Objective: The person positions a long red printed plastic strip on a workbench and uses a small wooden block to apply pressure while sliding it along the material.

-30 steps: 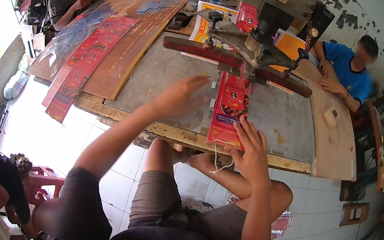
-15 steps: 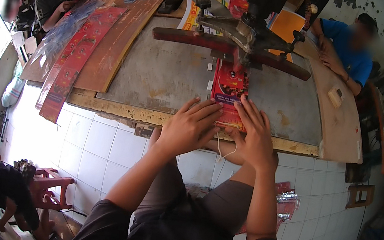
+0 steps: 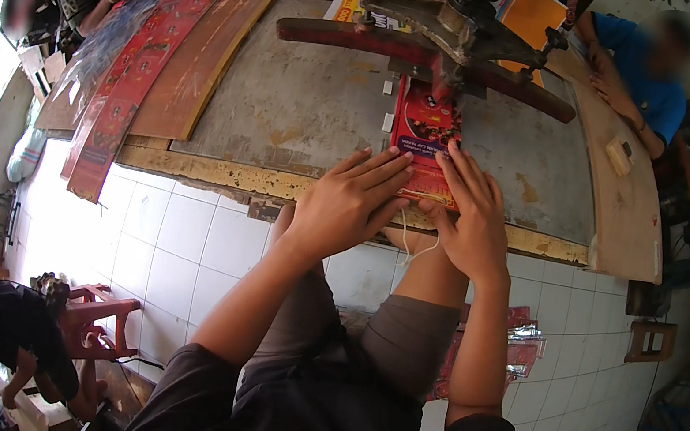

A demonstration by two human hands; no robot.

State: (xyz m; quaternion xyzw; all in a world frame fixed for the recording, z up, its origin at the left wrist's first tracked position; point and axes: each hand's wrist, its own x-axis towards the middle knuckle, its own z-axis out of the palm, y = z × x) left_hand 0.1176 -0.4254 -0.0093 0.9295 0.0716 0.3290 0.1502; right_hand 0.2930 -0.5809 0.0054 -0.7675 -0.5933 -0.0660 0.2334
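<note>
A red printed packet or stack of sheets point(image 3: 430, 126) lies lengthwise on the grey metal table top point(image 3: 281, 108), its far end beneath the machine's cross-shaped dark and red metal head point(image 3: 450, 48). My left hand point(image 3: 352, 199) rests on its near left edge, fingers stretched out flat. Opposite, my right hand point(image 3: 477, 213) lies flat along the right edge, its fingers also extended and the thumb near the packet's front end. A thin pale string point(image 3: 409, 243) hangs from the table's front edge between my hands. Two small white blocks point(image 3: 387, 122) sit along the packet's left side.
Long red printed strips point(image 3: 128, 85) and clear plastic cover the brown board point(image 3: 219, 45) at the left. On the right-hand board lies a small wooden block point(image 3: 619, 156). A person in a blue shirt point(image 3: 633, 76) sits at the far right; others are at the left. Red packets point(image 3: 517, 344) lie on the floor.
The whole view has shifted a little, so the table sits higher in the picture. Both hands stay flat on the red packet. My right knee has moved inward.
</note>
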